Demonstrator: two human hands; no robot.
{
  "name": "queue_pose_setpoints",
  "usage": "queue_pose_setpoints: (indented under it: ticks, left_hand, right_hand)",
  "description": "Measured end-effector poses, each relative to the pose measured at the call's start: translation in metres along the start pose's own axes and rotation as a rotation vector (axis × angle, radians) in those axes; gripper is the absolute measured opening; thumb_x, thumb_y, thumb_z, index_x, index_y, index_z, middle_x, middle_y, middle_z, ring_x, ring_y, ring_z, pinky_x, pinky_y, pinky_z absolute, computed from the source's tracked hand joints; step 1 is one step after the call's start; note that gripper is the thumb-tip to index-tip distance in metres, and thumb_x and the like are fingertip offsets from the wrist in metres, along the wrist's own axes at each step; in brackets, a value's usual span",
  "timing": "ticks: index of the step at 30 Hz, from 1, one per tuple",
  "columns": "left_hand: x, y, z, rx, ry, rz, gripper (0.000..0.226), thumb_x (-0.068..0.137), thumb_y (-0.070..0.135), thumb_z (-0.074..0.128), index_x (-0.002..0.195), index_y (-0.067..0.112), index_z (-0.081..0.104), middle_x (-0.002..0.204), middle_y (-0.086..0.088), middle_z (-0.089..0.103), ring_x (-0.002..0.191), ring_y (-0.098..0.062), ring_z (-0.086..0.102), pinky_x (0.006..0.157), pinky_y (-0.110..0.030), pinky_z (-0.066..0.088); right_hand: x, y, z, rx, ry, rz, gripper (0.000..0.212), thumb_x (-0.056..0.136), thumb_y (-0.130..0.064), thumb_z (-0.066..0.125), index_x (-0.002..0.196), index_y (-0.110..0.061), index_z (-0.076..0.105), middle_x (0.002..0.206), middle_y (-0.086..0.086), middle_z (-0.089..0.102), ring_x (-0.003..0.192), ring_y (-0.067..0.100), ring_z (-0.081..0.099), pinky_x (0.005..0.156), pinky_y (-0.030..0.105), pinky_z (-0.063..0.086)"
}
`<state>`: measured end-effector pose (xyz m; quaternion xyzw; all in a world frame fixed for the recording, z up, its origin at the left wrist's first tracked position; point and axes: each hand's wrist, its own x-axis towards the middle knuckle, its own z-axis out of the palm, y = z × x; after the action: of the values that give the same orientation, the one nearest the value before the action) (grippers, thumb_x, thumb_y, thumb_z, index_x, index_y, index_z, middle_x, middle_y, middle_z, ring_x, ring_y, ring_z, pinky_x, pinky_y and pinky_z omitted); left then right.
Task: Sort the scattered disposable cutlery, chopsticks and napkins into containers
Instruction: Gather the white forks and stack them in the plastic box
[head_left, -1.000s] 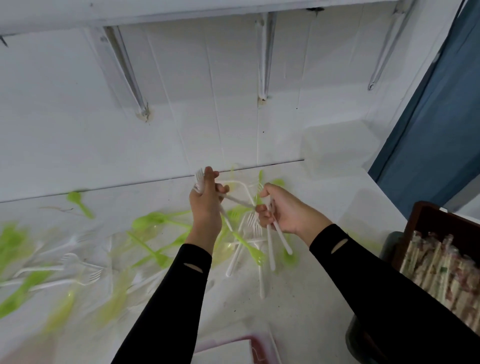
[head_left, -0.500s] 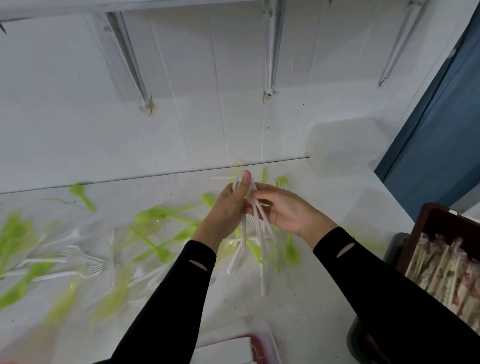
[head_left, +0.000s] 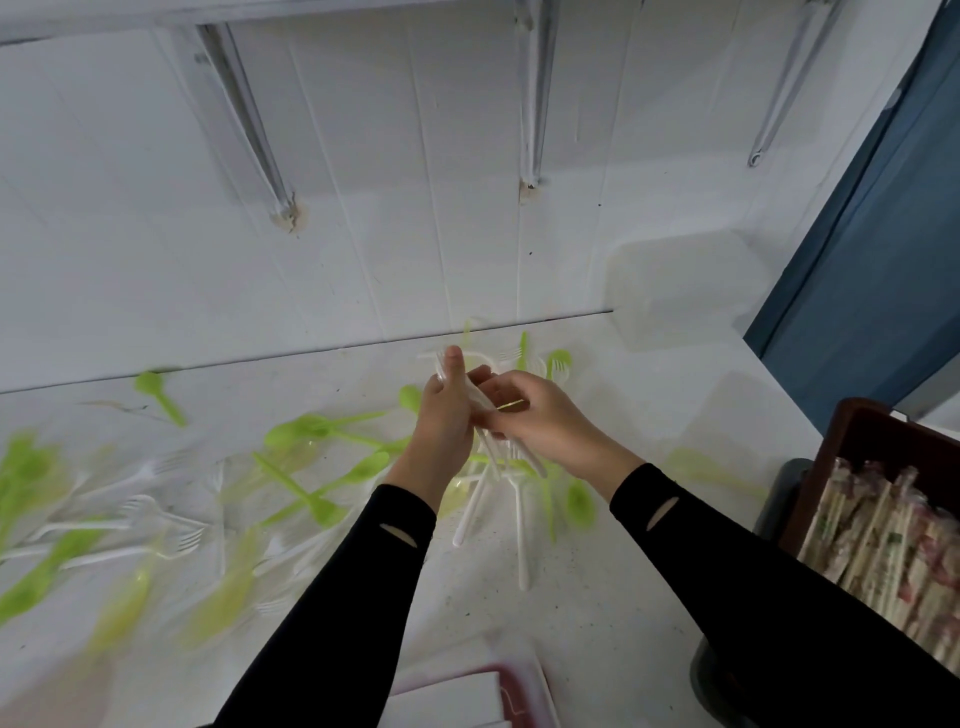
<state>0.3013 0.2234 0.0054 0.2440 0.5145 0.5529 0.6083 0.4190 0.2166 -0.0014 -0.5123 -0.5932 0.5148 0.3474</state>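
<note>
Head view: both hands, left (head_left: 447, 415) and right (head_left: 535, 415), close around white forks (head_left: 480, 402); light, slippery, springy—best gripped mid-handle.

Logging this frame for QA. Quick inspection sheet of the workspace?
Surface: white counter, speckled.
Job's things: green spoons and white forks scattered at left; wrapped chopsticks in brown crate; white napkins at the bottom edge.
Clutter: nothing seen beyond the cutlery.
Grippers: left hand and right hand together hold a bundle of white cutlery.
Cables: nothing seen.
Surroundings: white wall, shelf brackets, blue panel.
</note>
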Motion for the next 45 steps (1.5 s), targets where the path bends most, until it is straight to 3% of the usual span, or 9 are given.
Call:
queue_pose_setpoints:
  ticks: [2, 6, 14, 20, 23, 31, 37, 42, 45]
  left_hand:
    - [0.000, 0.001, -0.003, -0.033, 0.033, -0.004, 0.037, 0.099, 0.040, 0.051, 0.100, 0.002, 0.051, 0.101, -0.017, 0.063, 0.097, -0.044, 0.067, 0.088, -0.061, 0.052]
    - [-0.001, 0.003, -0.006, -0.068, 0.045, 0.040, 0.032, 0.096, 0.037, 0.059, 0.105, 0.006, 0.056, 0.083, -0.009, 0.065, 0.067, -0.022, 0.069, 0.068, -0.040, 0.058]
    - [-0.004, 0.007, -0.001, -0.158, 0.094, 0.046, 0.028, 0.090, 0.030, 0.070, 0.084, 0.003, 0.063, 0.075, -0.008, 0.070, 0.072, -0.024, 0.069, 0.069, -0.040, 0.061]
    - [0.014, 0.028, -0.005, 0.210, 0.228, 0.337, 0.032, 0.086, 0.040, 0.072, 0.075, 0.013, 0.059, 0.060, 0.002, 0.057, 0.045, -0.011, 0.042, 0.041, -0.021, 0.034]
    - [0.040, 0.034, 0.005, 0.515, 0.103, 0.368, 0.017, 0.087, 0.033, 0.069, 0.075, 0.022, 0.067, 0.068, 0.008, 0.069, 0.049, -0.009, 0.044, 0.050, -0.023, 0.038]
    - [0.110, 0.013, 0.021, 1.472, -0.043, 0.431, 0.023, 0.091, 0.021, 0.052, 0.100, 0.027, 0.072, 0.098, 0.007, 0.067, 0.095, -0.021, 0.057, 0.074, -0.027, 0.041]
    - [0.131, -0.008, 0.032, 1.625, -0.124, 0.392, 0.039, 0.095, 0.020, 0.053, 0.131, 0.034, 0.058, 0.133, 0.009, 0.058, 0.124, -0.017, 0.053, 0.089, -0.025, 0.039]
    - [0.137, -0.011, 0.034, 1.732, -0.159, 0.389, 0.035, 0.094, 0.021, 0.058, 0.128, 0.030, 0.060, 0.126, 0.004, 0.057, 0.121, -0.019, 0.053, 0.093, -0.030, 0.042]
    - [0.137, -0.013, 0.030, 1.737, -0.181, 0.437, 0.029, 0.093, 0.028, 0.062, 0.122, 0.026, 0.062, 0.122, 0.002, 0.055, 0.120, -0.019, 0.051, 0.088, -0.033, 0.041]
  right_hand:
    - [0.000, 0.000, 0.002, -0.056, 0.017, -0.055, 0.025, 0.082, -0.014, 0.076, 0.106, -0.017, 0.068, 0.092, 0.002, 0.074, 0.077, 0.012, 0.070, 0.072, 0.028, 0.058]
    - [-0.004, -0.004, 0.004, -0.030, 0.079, -0.093, 0.027, 0.078, -0.011, 0.081, 0.100, -0.018, 0.068, 0.086, 0.000, 0.073, 0.072, 0.010, 0.069, 0.064, 0.025, 0.057]
    - [-0.008, -0.005, 0.007, -0.083, -0.018, -0.069, 0.018, 0.087, -0.033, 0.073, 0.097, -0.020, 0.067, 0.087, 0.004, 0.071, 0.072, 0.016, 0.071, 0.066, 0.031, 0.061]
    - [0.026, 0.014, -0.036, -0.189, 0.298, 0.085, 0.008, 0.092, -0.015, 0.057, 0.096, -0.016, 0.065, 0.093, 0.009, 0.070, 0.080, 0.027, 0.070, 0.076, 0.040, 0.059]
    - [0.038, 0.032, -0.056, -0.453, 0.284, 0.182, 0.023, 0.089, -0.008, 0.053, 0.108, -0.008, 0.067, 0.105, 0.009, 0.067, 0.101, 0.025, 0.063, 0.086, 0.029, 0.049]
    - [0.060, 0.057, -0.054, -0.696, 0.214, 0.179, 0.039, 0.097, -0.032, 0.053, 0.129, -0.012, 0.047, 0.118, 0.013, 0.060, 0.112, 0.032, 0.057, 0.088, 0.037, 0.044]
    - [0.067, 0.065, -0.048, -0.819, 0.164, 0.107, 0.045, 0.103, -0.028, 0.040, 0.146, -0.025, 0.032, 0.118, 0.013, 0.055, 0.107, 0.033, 0.058, 0.082, 0.035, 0.041]
    - [0.072, 0.056, -0.056, -0.589, 0.284, 0.235, 0.054, 0.090, -0.012, 0.048, 0.140, -0.013, 0.029, 0.109, 0.014, 0.059, 0.101, 0.034, 0.060, 0.074, 0.031, 0.039]
    - [0.074, 0.052, -0.066, -0.537, 0.336, 0.371, 0.046, 0.091, -0.008, 0.048, 0.134, 0.001, 0.035, 0.121, 0.018, 0.057, 0.111, 0.036, 0.058, 0.081, 0.033, 0.042]
